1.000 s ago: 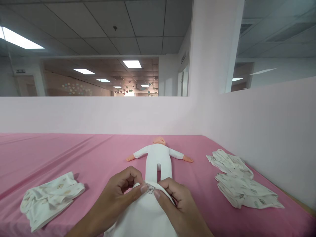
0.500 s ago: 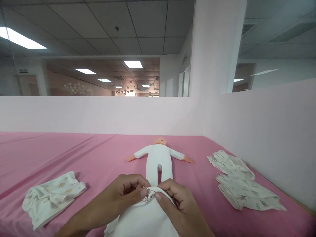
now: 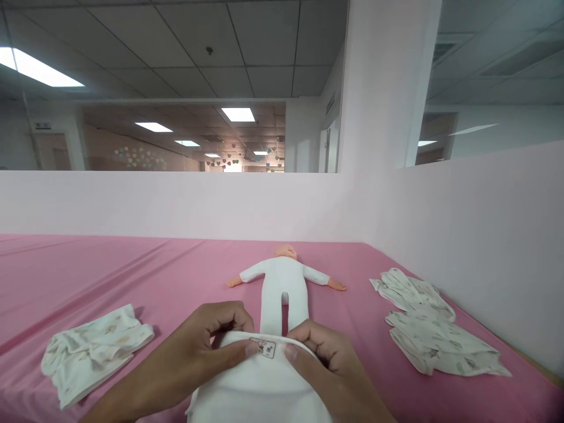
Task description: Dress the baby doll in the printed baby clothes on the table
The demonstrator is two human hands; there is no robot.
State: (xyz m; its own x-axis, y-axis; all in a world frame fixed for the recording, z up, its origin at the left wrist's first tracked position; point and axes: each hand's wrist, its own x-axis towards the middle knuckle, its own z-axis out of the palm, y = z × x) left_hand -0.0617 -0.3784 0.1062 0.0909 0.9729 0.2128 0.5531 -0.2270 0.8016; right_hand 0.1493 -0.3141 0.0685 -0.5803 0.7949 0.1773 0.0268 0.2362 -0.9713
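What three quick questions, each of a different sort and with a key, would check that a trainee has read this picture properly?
1. True or false: the left hand and the right hand both hold the edge of the white garment.
2. Fill in the missing word: the doll lies on a sheet coloured ____.
3. Choose one: where is the printed label?
A) on the doll
B) on the sheet beside the doll
C) on the white garment, between the two hands

Key: 1 true; 2 pink; 3 C.
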